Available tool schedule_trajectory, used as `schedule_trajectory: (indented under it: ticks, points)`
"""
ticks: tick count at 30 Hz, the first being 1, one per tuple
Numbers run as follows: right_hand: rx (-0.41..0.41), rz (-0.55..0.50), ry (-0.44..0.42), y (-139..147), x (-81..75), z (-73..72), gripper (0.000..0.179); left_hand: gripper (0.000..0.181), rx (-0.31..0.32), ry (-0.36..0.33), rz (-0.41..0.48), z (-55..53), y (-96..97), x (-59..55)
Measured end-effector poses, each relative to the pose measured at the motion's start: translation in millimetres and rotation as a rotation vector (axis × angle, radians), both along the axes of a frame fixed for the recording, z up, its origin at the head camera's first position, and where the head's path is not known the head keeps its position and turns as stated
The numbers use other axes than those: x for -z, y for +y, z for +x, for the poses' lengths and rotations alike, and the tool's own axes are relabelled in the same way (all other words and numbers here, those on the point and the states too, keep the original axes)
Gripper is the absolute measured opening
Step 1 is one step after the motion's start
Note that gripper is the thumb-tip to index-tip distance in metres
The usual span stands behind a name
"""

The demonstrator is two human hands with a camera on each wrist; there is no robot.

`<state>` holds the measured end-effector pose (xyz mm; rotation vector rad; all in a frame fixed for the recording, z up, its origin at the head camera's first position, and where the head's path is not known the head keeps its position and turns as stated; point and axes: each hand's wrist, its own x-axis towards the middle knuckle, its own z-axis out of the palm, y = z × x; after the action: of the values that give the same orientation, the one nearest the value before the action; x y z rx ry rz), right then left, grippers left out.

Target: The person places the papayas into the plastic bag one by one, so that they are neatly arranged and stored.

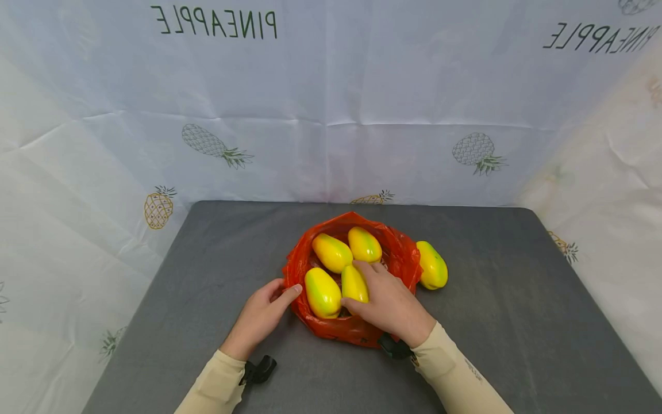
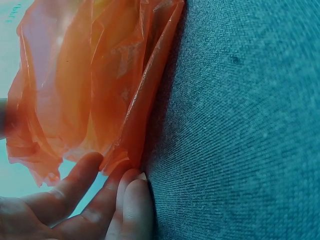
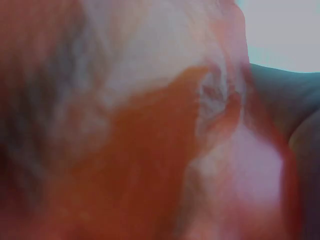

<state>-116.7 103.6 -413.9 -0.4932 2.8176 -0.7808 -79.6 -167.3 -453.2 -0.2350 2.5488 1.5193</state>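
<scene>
1. Step in hand: the work looks like handling mangoes one at a time at the mouth of a red plastic bag (image 1: 296, 261), which stands open on the grey desk (image 1: 517, 339), just below the middle of the frame. Whether the fruit is being put in or lifted out, I cannot tell.
2. The right hand (image 1: 393, 298) reaches into the bag, its thumb and fingers clasped about the front-right mango (image 1: 354, 284).
3. The left hand (image 1: 262, 313) pinches the bag's left side, seemingly to steady it; the left wrist view shows its fingertips against the plastic, close to the desk.
4. Three other mangoes lie inside: front-left mango (image 1: 322, 293), back-left mango (image 1: 331, 253) and back-right mango (image 1: 365, 244). The outer mango (image 1: 432, 265) lies on the desk, right beside the bag.
5. The next move calls for either releasing the clasped fruit or raising it clear of the rim, with the left grip kept firm so the thin plastic does not fold inward.
</scene>
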Motion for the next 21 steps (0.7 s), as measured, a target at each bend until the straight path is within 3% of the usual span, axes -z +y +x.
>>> schedule_trajectory:
  ticks: [21]
  points:
    - [-0.027,0.018,-0.071,-0.9,4.9,-1.0,0.087,0.043,-0.002,-0.014,-0.022,-2.9,1.4,3.5]
